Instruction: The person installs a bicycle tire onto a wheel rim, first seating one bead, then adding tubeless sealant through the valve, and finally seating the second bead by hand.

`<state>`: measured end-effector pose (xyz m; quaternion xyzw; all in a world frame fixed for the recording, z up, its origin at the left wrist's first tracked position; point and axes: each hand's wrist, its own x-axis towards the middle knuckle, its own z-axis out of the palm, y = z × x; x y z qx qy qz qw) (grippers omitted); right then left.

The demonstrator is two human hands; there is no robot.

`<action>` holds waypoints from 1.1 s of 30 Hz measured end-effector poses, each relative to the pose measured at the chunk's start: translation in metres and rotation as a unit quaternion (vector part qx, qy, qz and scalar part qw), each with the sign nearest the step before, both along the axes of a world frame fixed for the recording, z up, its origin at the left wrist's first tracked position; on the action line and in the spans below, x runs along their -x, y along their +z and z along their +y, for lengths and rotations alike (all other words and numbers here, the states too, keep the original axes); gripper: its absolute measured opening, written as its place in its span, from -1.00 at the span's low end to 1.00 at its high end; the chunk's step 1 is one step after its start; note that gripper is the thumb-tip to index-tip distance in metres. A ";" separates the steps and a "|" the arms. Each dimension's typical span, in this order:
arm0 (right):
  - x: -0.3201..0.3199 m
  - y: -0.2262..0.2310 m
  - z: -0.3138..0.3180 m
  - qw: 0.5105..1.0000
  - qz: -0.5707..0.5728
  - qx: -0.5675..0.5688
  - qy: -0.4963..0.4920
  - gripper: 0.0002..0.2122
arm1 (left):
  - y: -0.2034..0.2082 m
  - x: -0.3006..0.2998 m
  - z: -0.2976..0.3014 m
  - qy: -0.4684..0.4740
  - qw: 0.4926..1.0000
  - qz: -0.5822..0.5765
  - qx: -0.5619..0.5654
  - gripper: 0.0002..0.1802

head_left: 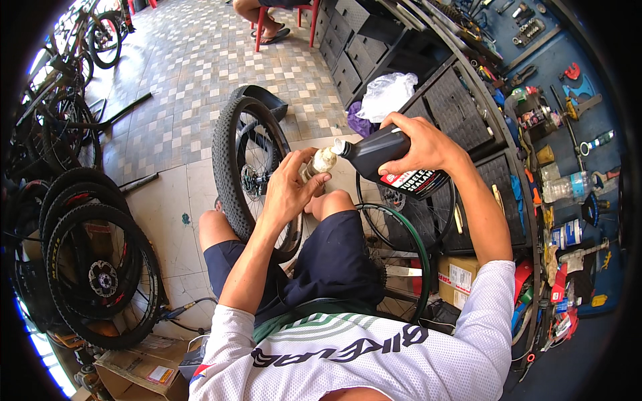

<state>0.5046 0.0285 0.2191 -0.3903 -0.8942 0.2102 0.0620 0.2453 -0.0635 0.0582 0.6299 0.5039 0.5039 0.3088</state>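
Observation:
My right hand [424, 144] grips a black plastic bottle [372, 154] with a red and white label, tilted so its neck points left. Its white-smeared mouth meets the top of a small see-through bottle [324, 162], coated with off-white residue. That small bottle sits in my left hand [292, 184], fingers wrapped round it above my knees. I cannot make out liquid passing between the two. Just left of my left hand a bicycle wheel with a knobby tyre [231, 157] stands upright against my leg.
Loose wheels and tyres [100, 274] are stacked at left, bikes behind them. A green-rimmed wheel [422, 267] stands by my right leg. Black drawers [461, 100] and a tool-covered blue panel [588, 60] line the right. A cardboard box [137, 371] lies lower left; a person's legs [264, 20] show far ahead.

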 end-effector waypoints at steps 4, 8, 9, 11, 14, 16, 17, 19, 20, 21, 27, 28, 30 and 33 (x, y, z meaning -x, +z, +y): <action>0.001 0.001 -0.001 1.000 -0.003 -0.004 -0.003 -0.38 | 0.000 0.000 0.000 0.000 1.000 -0.007 0.001 -0.41; 0.001 0.002 -0.001 1.000 -0.003 -0.006 0.000 -0.38 | 0.000 0.000 0.000 0.003 1.000 0.000 0.001 -0.41; 0.001 0.001 0.000 1.000 -0.001 -0.006 0.002 -0.37 | 0.001 0.000 0.000 0.004 1.000 0.001 0.001 -0.41; 0.001 0.001 0.000 1.000 0.002 -0.004 0.001 -0.38 | 0.001 0.000 0.000 0.005 1.000 0.001 0.000 -0.41; 0.000 0.001 -0.001 1.000 0.007 -0.002 -0.002 -0.38 | 0.001 0.000 0.001 0.002 1.000 -0.001 0.000 -0.41; -0.001 -0.001 -0.001 1.000 0.013 0.000 -0.002 -0.39 | 0.001 0.000 0.002 0.000 1.000 -0.004 0.002 -0.41; -0.001 -0.002 0.000 1.000 0.017 0.000 -0.001 -0.39 | 0.001 0.000 0.002 0.002 1.000 0.000 -0.005 -0.41; -0.001 -0.002 0.000 1.000 0.021 0.001 0.000 -0.39 | -0.001 0.001 0.004 0.007 1.000 0.008 -0.019 -0.41; -0.001 -0.002 0.000 1.000 0.021 0.000 0.000 -0.39 | -0.004 0.000 0.005 0.008 0.999 0.005 -0.032 -0.40; -0.001 -0.002 0.000 1.000 0.021 0.000 0.000 -0.39 | -0.006 0.000 0.007 0.010 0.999 0.003 -0.045 -0.39; -0.002 0.000 0.000 1.000 0.015 0.001 -0.002 -0.39 | -0.003 0.000 0.007 0.007 1.000 0.005 -0.012 -0.39; -0.002 0.000 0.000 1.000 0.014 0.002 -0.003 -0.39 | -0.001 0.000 0.006 0.004 1.000 0.010 0.002 -0.41; -0.002 0.000 0.000 1.000 0.012 0.002 -0.004 -0.39 | -0.001 0.000 0.006 0.005 1.000 0.008 -0.002 -0.41; -0.001 0.002 -0.001 1.000 0.008 0.000 -0.004 -0.39 | 0.001 0.001 0.006 0.003 1.000 0.010 0.002 -0.40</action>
